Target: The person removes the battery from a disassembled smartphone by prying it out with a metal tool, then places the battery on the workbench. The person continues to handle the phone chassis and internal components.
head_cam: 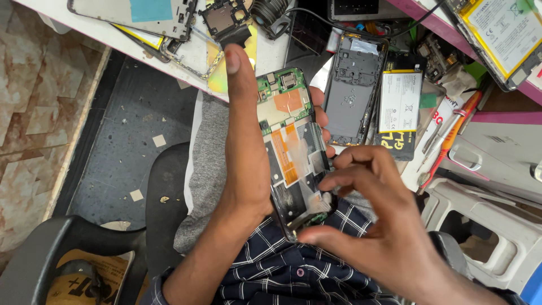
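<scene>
Opened phone [291, 141] in left hand [248, 152]; right hand [367, 197] fingertips at its lower end

A white rectangular label on a black battery [399, 107] was seen on the bench, just right of a grey phone frame [353, 90]. A second white, yellow-edged battery label [504, 28] was seen at the top right corner. A dark screen panel [307, 31] was laid at the top centre. A blue sticker [151, 9] was found on a grey back plate at the top left.

Glossy metal-and-plastic opened phone [291, 144]; matt checked cloth shirt [293, 271].
</scene>
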